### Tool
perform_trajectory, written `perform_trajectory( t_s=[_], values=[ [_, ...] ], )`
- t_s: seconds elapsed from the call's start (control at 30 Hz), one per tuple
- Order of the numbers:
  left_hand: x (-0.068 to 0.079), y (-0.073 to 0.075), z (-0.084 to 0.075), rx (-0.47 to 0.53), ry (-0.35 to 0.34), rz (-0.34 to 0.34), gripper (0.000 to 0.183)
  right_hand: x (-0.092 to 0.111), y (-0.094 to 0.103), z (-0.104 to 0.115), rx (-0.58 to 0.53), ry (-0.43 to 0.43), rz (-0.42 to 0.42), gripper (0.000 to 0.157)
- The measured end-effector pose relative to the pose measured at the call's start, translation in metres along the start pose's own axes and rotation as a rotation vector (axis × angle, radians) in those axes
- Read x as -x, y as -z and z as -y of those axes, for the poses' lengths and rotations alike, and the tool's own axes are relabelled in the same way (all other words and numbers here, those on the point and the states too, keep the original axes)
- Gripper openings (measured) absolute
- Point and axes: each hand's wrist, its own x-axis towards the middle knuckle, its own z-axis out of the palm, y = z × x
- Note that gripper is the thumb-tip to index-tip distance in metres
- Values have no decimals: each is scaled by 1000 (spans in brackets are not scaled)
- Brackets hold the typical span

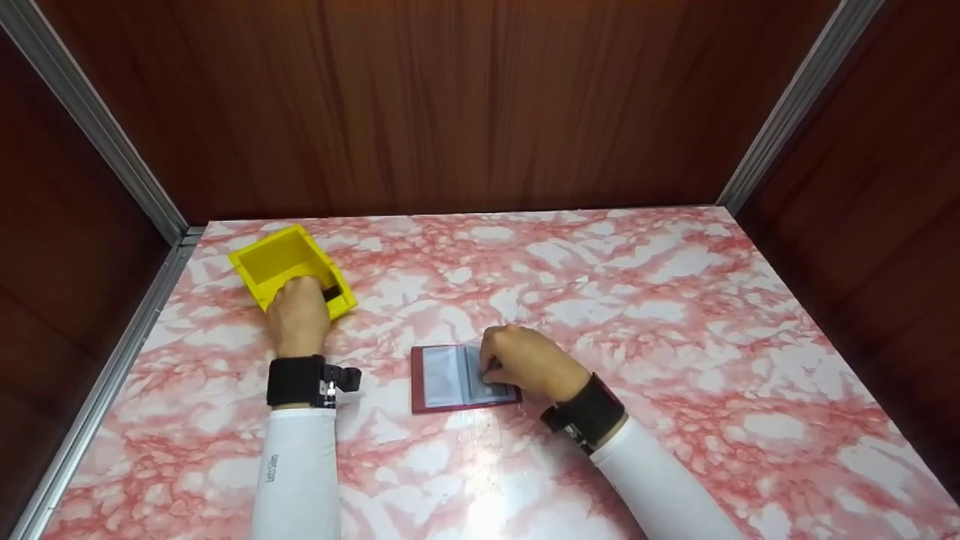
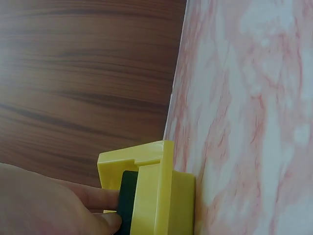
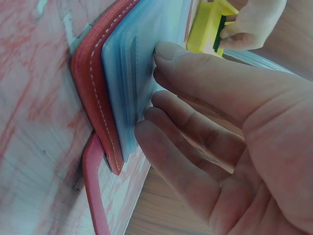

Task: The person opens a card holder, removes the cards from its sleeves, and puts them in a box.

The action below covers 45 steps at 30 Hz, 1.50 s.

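My left hand reaches into a yellow bin on the left of the table. Its thumb and fingers pinch a flat dark green card beside the bin's wall. Nearer the middle, a red card holder lies spread, showing clear plastic sleeves. My right hand is over its right-hand page, fingers loosely bent and thumb near the forefinger. In the right wrist view, the fingertips lie right at the sleeves. A dark card shows within that page, partly covered by this hand.
Pink-and-white marbled tabletop surrounds the card holder. Brown wood-grain panels stand at the back and on both sides, with metal rails at the corners. A red strap sticks out from the card holder.
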Motion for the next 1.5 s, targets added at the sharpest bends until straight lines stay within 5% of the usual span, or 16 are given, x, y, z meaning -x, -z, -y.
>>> perform_trajectory(
  t_s=[0.63,1.03,1.3,1.5],
  values=[
    [1,6,0,31,56,46,27,1,0,2,-2,-13,11,8],
    [16,47,-12,147,40,27,32,-1,1,3,-1,-25,12,8],
    [47,80,-50,295,-59,-15,24,0,-1,3,6,-14,-5,9],
    [71,90,-83,366,-250,60,17,2,0,3,1,-4,-24,9]
  ],
)
